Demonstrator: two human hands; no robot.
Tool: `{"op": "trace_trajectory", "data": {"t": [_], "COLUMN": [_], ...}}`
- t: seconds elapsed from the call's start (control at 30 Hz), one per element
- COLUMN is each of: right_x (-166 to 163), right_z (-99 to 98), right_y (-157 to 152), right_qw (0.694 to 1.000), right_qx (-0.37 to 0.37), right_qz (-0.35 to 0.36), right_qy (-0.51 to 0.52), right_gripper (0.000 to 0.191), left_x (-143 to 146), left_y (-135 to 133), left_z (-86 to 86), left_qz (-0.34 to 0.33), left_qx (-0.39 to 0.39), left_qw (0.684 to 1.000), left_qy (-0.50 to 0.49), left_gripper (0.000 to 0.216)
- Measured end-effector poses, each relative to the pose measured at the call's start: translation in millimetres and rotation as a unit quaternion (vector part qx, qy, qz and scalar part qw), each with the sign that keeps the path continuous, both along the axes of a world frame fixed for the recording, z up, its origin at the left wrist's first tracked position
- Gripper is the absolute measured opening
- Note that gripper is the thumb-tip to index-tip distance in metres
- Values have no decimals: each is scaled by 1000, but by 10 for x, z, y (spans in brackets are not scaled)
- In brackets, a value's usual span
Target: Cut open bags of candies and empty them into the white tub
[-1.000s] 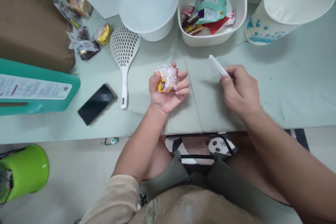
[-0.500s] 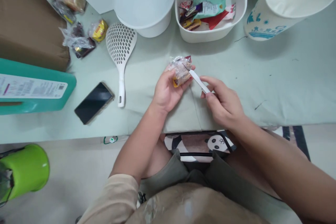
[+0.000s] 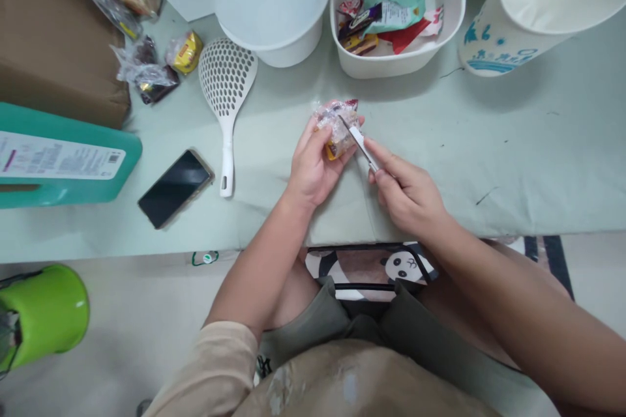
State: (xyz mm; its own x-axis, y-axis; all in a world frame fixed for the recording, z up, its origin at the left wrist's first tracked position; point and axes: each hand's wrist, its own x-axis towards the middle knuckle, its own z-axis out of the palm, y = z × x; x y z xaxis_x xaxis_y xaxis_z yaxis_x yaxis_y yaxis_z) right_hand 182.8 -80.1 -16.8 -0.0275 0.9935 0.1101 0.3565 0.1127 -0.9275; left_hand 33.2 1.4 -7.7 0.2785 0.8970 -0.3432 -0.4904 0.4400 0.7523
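Note:
My left hand (image 3: pixel 313 166) is closed around a small snack in a clear crinkly wrapper (image 3: pixel 334 125), with yellow and red showing through it. It holds the snack just above the pale green table (image 3: pixel 513 143). My right hand (image 3: pixel 403 190) pinches a thin white knife-like tool (image 3: pixel 359 141) whose tip rests against the wrapper's right side. Both hands meet near the table's front middle.
A square white tub (image 3: pixel 396 58) with several wrapped snacks stands behind, beside a round white bowl (image 3: pixel 274 0) and a white bucket (image 3: pixel 528 6). A slotted white scoop (image 3: pixel 225 91), a dark phone (image 3: pixel 175 187), loose wrapped snacks (image 3: pixel 151 65), a teal box (image 3: pixel 63 156) and a cardboard box (image 3: pixel 49 32) lie left.
My right hand brought the white tool leftward from the open table to the wrapped snack. My left hand lifted and turned the snack toward it.

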Motion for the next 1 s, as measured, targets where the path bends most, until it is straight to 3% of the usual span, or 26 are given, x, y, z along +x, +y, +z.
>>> {"op": "trace_trajectory", "data": {"t": [0.4, 0.6, 0.8, 1.0], "right_x": [-36, 26, 230, 449], "right_z": [60, 73, 82, -21], "right_y": [-9, -15, -25, 113], "right_qw": [1000, 997, 994, 962], "right_qx": [-20, -29, -23, 30], "right_qz": [14, 43, -72, -142], "right_qy": [-19, -63, -73, -231], "right_gripper": [50, 45, 45, 28], "left_x": [-57, -268, -579, -485], "left_y": [114, 260, 377, 342], "left_z": [76, 158, 87, 107], "left_qz": [71, 151, 166, 131], "left_qx": [-2, 31, 43, 21], "left_qw": [997, 988, 985, 991], "left_qy": [14, 15, 19, -6], "left_gripper": [41, 45, 47, 42]}}
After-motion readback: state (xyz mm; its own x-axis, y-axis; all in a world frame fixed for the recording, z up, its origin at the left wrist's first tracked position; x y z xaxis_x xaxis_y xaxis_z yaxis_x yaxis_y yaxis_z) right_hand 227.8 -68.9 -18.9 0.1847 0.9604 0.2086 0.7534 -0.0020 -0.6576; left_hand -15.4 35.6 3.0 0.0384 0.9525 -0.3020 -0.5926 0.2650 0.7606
